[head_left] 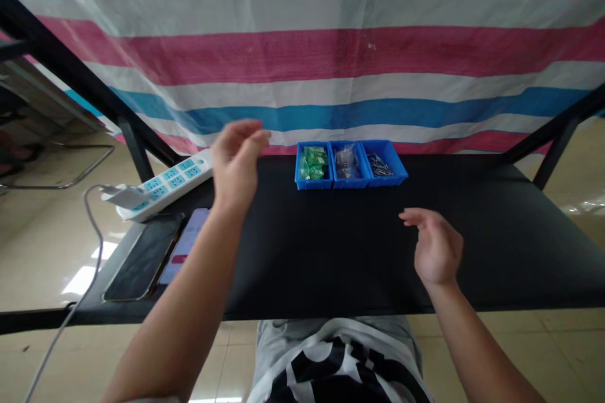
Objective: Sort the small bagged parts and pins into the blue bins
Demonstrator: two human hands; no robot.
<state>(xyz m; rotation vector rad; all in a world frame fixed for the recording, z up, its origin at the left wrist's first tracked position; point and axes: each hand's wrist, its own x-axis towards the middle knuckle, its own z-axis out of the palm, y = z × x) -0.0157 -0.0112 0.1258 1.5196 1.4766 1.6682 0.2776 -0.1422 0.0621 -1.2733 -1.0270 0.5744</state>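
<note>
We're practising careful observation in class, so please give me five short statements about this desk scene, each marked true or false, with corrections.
1. Three blue bins stand side by side on the black table. True.
2. The green packets lie in the right-hand bin. False: the green packets lie in the left-hand bin, as pictured.
3. The left hand holds the lit phone. False: the lit phone lies on the table, apart from the left hand.
4. A plug sits in the white power strip. True.
5. The right hand is inside a blue bin. False: the right hand is outside all three bins.
</note>
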